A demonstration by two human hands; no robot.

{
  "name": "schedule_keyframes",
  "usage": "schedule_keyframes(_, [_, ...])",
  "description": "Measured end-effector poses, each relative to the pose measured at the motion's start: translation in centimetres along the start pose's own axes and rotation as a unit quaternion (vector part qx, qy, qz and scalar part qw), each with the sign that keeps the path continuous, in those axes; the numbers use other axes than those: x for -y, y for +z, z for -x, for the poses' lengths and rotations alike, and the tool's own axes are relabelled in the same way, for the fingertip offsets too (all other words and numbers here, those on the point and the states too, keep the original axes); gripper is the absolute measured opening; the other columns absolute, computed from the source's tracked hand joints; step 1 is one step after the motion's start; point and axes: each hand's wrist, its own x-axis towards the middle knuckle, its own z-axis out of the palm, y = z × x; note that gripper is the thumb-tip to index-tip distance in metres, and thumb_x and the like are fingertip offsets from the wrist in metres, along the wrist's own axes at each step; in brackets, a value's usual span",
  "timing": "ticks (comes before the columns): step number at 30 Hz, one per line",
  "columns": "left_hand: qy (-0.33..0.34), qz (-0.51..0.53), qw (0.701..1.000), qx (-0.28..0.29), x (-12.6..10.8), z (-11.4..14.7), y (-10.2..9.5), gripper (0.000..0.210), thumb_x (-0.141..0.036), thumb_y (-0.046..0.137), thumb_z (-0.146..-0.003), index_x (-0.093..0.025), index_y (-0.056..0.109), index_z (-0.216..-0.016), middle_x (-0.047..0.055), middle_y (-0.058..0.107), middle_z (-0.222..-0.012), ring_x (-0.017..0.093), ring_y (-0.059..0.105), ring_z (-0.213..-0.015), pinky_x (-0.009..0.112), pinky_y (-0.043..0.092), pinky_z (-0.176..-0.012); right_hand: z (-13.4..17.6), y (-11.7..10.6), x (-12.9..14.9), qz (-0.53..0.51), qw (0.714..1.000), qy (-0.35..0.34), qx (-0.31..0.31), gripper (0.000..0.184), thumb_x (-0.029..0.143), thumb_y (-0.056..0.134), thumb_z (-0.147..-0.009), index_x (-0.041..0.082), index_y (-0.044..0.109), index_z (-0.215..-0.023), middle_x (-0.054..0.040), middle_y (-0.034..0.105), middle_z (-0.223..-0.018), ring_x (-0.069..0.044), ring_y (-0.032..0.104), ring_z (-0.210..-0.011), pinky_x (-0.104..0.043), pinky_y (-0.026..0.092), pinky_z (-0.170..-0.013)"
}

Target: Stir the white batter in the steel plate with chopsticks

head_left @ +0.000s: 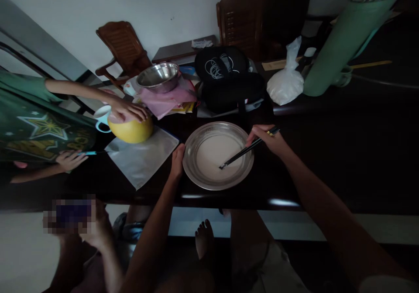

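Steel basin (192,162), pale mixture (211,151); left hand (177,161) against left rim, closure unclear; right hand (266,137) pinching black chopsticks (240,154). Apparently stirring; steady basin needed.

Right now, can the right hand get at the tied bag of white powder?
Likely yes: nothing visible stands between the right hand and the plastic bag, though that hand holds black chopsticks.

You see a dim scene, brightest on the plain pale-grey wall (170,9). White glare streaks mark the near edge of the dark, glossy table (330,153); softer gleams ring the round, shallow steel bowl (194,175). Wide-angle distortion stretches the tall green cylindrical flask (347,39) outward, and coarse pixels mask a patch at lower left.
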Motion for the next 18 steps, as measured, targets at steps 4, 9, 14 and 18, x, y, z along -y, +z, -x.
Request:
schedule_keyframes(4, [0.003,0.003,1.000,-0.005,-0.08,0.04,0.10,0.046,-0.054,0.061,-0.080,-0.018,0.043,-0.057,-0.002,0.038,-0.059,0.012,0.034,-0.058,0.024,0.033,-0.054,-0.09,0.06,0.22,0.073,0.997,-0.032,0.021,0.040,0.052,0.055,-0.089,0.022,0.074,-0.071,-0.0038,0.074,-0.073,-0.018,0.068,-0.075,-0.033,0.052,-0.076])
schedule_keyframes(9, [0.007,0.006,1.000,-0.006,-0.20,0.06,0.16,0.047,-0.056,0.063,-0.077,-0.018,0.043,-0.057,-0.002,0.037,-0.060,0.012,0.034,-0.059,0.023,0.033,-0.054,-0.09,-0.52,-0.12,0.008,0.998,-0.013,-0.057,0.042,0.054,0.055,-0.088,0.020,0.070,-0.068,-0.0027,0.071,-0.062,-0.016,0.066,-0.061,-0.030,0.051,-0.064])
schedule_keyframes(14, [0.000,0.013,1.000,-0.006,-0.16,0.09,0.15,0.047,-0.054,0.062,-0.079,-0.018,0.043,-0.056,-0.002,0.038,-0.058,0.012,0.034,-0.057,0.024,0.033,-0.053,0.00,0.02,0.03,0.078,0.996,-0.041,0.031,0.037,0.049,0.055,-0.090,0.022,0.074,-0.073,-0.0030,0.074,-0.073,-0.017,0.067,-0.074,-0.030,0.051,-0.075])
schedule_keyframes(18, [-0.012,0.018,1.000,-0.010,-0.35,0.15,0.21,0.043,-0.048,0.062,-0.083,-0.018,0.046,-0.056,-0.002,0.040,-0.059,0.012,0.036,-0.057,0.024,0.034,-0.054,-0.16,-0.34,-0.02,0.061,0.997,-0.033,-0.039,0.035,0.048,0.056,-0.090,0.023,0.073,-0.072,-0.0020,0.074,-0.071,-0.017,0.068,-0.072,-0.030,0.051,-0.071])
